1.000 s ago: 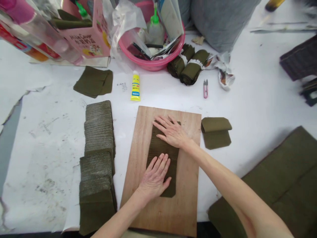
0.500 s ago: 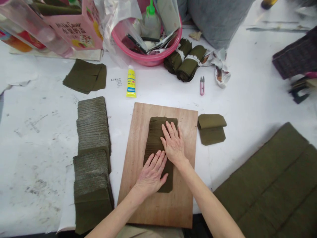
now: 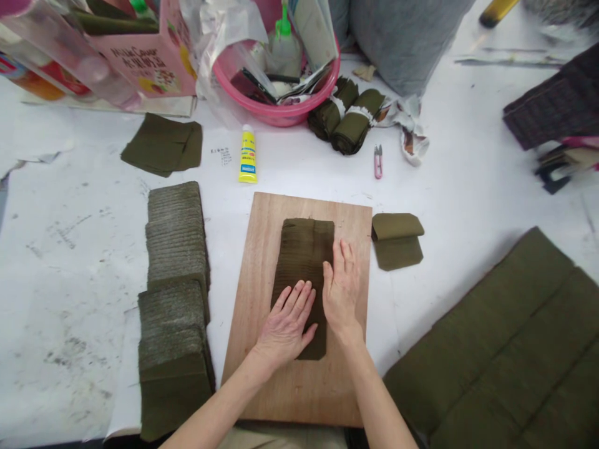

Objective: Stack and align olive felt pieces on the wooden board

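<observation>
A row of overlapping olive-green fabric pieces lies on a wooden board in front of me. My left hand rests flat on the lower part of the pieces, fingers stretched and thumb apart. At their right edge, my right hand is held open, its side turned toward the board and its thumb near the cloth. Part of the fabric is hidden beneath the left hand. A folded olive piece with cut corners sits just right of the board.
Overlapping fabric stacks stand left of the board. Behind it lie a yellow tube, pink thread snips, loose fabric pieces and tied fabric rolls. A pink basin stands farther back. Large olive panels cover the right front.
My right hand has swept from the upper part of the fabric pieces down and right to their right edge. The left hand stays on the cloth. The view has shifted slightly.
</observation>
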The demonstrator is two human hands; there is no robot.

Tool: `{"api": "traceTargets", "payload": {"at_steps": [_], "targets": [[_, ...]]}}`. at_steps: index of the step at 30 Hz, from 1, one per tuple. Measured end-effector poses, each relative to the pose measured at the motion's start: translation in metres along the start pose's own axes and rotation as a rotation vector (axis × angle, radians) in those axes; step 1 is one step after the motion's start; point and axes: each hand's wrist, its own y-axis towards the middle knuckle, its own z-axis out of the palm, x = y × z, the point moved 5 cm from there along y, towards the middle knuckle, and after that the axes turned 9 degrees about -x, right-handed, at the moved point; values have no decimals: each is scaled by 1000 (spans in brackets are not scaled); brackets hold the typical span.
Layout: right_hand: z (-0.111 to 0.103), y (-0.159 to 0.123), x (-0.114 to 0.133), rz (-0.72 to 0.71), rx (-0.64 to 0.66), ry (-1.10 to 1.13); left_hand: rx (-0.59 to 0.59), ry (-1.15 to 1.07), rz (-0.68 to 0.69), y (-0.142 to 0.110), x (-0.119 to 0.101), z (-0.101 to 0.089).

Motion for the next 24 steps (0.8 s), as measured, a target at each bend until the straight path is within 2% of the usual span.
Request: {"api": "traceTargets", "payload": {"at_steps": [3,5,8,12,24], "targets": [[4,-31,0,-26,34,-53,-8,-20,36,2,3,-7],[10,-41,-1,-37,41,-98,-19,-10,56,6,9,-14],[16,-42,-3,-26,47,-132,-29,26,23,17,27,-20],[16,-39,-4,-14,52,-157,-28,11,-11,28,44,-18],[16,-43,-7,41,72,-186,-9,3,-74,26,48,-15]]}}
